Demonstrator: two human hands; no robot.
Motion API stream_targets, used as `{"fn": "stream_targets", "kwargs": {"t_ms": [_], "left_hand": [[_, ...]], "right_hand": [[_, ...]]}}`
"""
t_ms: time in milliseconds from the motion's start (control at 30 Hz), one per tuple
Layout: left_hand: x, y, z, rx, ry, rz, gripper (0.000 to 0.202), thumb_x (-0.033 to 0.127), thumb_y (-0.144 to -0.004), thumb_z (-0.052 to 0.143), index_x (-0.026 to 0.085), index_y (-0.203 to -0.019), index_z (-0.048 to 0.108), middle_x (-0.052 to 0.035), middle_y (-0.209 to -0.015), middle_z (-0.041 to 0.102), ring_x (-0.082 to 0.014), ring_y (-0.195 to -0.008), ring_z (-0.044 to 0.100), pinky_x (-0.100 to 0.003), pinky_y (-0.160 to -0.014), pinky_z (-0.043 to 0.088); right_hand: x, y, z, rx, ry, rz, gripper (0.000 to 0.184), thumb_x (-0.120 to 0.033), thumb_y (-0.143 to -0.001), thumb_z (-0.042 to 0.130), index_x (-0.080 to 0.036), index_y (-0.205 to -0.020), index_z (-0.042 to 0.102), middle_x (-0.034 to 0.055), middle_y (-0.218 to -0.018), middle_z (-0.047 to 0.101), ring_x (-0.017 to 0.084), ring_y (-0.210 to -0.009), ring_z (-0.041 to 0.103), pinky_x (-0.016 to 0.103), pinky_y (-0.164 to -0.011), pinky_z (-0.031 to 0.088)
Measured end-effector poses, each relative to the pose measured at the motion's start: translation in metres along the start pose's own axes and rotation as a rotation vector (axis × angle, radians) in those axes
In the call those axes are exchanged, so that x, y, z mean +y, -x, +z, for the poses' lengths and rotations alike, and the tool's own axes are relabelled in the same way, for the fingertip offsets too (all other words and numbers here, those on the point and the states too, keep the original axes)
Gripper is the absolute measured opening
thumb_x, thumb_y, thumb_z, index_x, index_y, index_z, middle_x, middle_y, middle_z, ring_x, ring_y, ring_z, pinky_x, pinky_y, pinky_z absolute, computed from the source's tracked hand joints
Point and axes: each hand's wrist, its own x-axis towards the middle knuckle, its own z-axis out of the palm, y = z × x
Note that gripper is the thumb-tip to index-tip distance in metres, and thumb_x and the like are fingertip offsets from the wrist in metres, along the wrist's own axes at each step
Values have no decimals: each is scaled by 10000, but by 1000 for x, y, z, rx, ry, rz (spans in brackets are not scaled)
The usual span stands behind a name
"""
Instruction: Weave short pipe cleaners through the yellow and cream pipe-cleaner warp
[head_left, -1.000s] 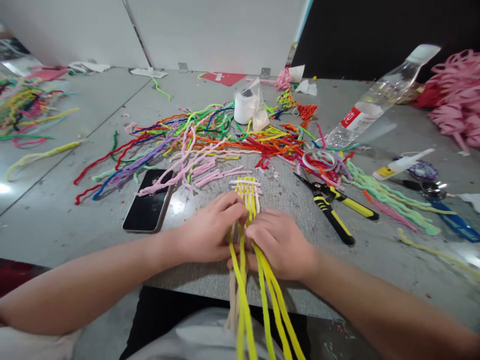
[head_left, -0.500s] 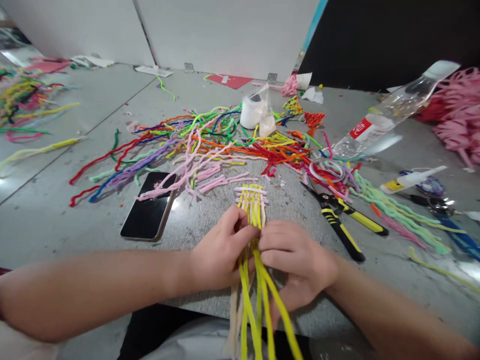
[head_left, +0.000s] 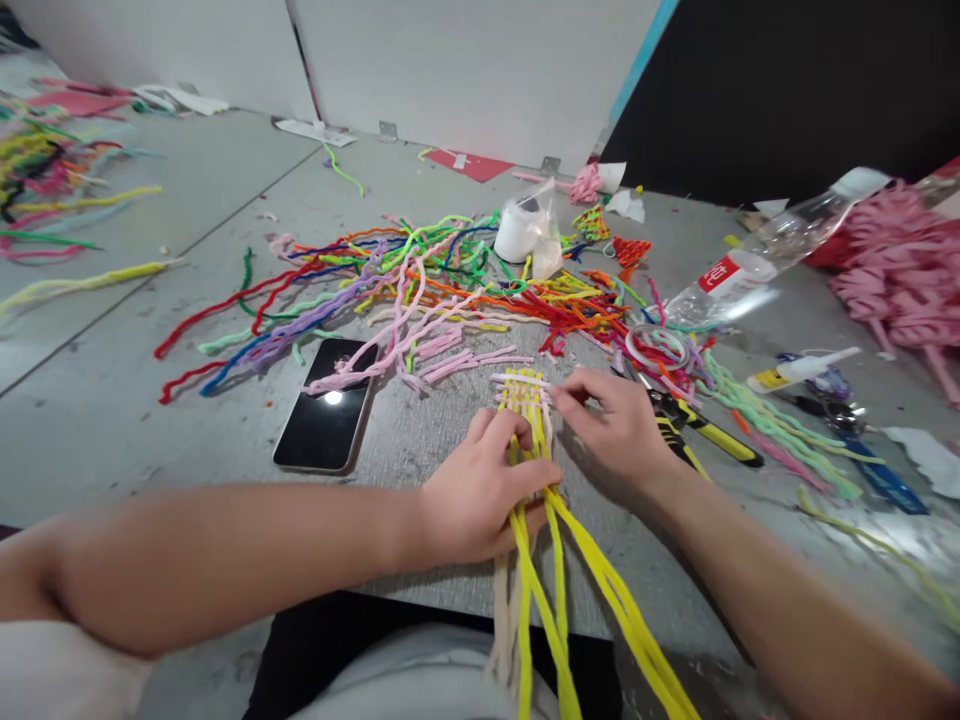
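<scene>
A small woven piece (head_left: 523,378) of yarn lies on the table in front of me, with pale pink strands crossing yellow and cream ones. From it the long yellow strands (head_left: 611,590) and cream strands (head_left: 504,615) run toward me and over the table's edge. My left hand (head_left: 484,480) is closed around these strands just below the weave, thumb pressed across them. At the weave's right side, my right hand (head_left: 619,425) pinches with thumb and forefinger, apparently on a pale pink strand's end; the fingertips partly hide it.
A phone (head_left: 326,415) lies left of my hands, under a pink strand's end. Yellow-black pliers (head_left: 720,440) are partly behind my right hand. Beyond sit a pile of coloured yarn (head_left: 442,290), a white roll (head_left: 517,232), a tilted plastic bottle (head_left: 780,240) and a glue bottle (head_left: 802,372).
My right hand has left the yellow strands and moved up to the weave's right edge. My left hand keeps the strands, now gathered partly to the right. The view has shifted slightly.
</scene>
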Motion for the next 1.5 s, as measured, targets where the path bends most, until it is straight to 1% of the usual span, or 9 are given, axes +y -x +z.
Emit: {"fn": "stream_targets", "kwargs": {"t_ms": [133, 267, 500, 700, 867, 967, 1133, 1300, 1500], "left_hand": [[-2, 0, 0, -36, -40, 51, 304, 311, -925, 692, 250, -1216, 752, -143, -1159, 466, -317, -1041, 448, -515, -906, 519], [-2, 0, -2, -101, -81, 64, 270, 260, -899, 721, 240, -1164, 770, -156, -1197, 463, -332, -1091, 442, -508, -916, 515], [-3, 2, 2, 18, 79, -117, 180, 334, -963, 731, 241, -1095, 808, -105, -1112, 463, -277, -1051, 464, -452, -924, 514], [-8, 1, 7, 120, 288, -244, 234, 331, -921, 801, 237, -1135, 814, -64, -1036, 461, -234, -1006, 516, -401, -910, 525], [-4, -3, -1, 100, 338, -391, 399, 269, -844, 796, 179, -1185, 610, -73, -1116, 490, -234, -1017, 541, -430, -946, 543], [-3, -4, -3, 76, 324, -417, 388, 209, -793, 752, 203, -1101, 516, -72, -1134, 493, -237, -1014, 538, -435, -934, 538], [-5, -4, -1, 124, 318, -363, 376, 182, -758, 684, 227, -1038, 437, -57, -1090, 484, -232, -1002, 520, -404, -888, 511], [-7, -3, 1, 146, 281, -359, 364, 237, -783, 691, 236, -1002, 400, -41, -1035, 467, -228, -957, 496, -391, -838, 484], [-10, -4, -4, 101, 268, -356, 337, 231, -794, 678, 241, -957, 383, -21, -987, 426, -186, -825, 447, -330, -713, 447]], "right_hand": [[12, -34, 2, -187, 214, 102, 155, -289, -975, 624, -185, -879, 687, 51, -836, 704, 199, -775, 645, 302, -701, 465], [27, -69, 11, -386, 456, 112, 213, -277, -978, 657, -142, -1120, 741, 142, -1081, 720, 263, -984, 666, 362, -880, 494], [34, -93, 24, -473, 502, 61, 119, -154, -957, 623, -172, -924, 737, 131, -1034, 722, 271, -1047, 632, 358, -930, 463], [10, -78, -19, -452, 488, 85, 107, -187, -935, 565, -188, -876, 654, 97, -931, 710, 235, -860, 636, 337, -776, 446], [-13, -32, -75, -723, 341, 288, 133, -248, -927, 550, -229, -806, 601, 0, -752, 656, 171, -663, 577, 293, -614, 371], [-22, 2, -89, -860, 256, 332, 134, -252, -925, 550, -234, -802, 602, -4, -733, 636, 171, -659, 559, 286, -601, 356], [-43, 31, -64, -849, 63, 281, 108, -233, -920, 562, -217, -814, 582, 14, -788, 635, 174, -726, 551, 284, -646, 368], [-54, 23, -27, -726, -53, 320, 199, -287, -933, 571, -216, -758, 508, -9, -711, 555, 146, -645, 457, 282, -602, 314], [-40, 9, -9, -665, 5, 293, 176, -249, -890, 581, -218, -745, 486, -7, -717, 560, 147, -651, 473, 285, -615, 297]]}}
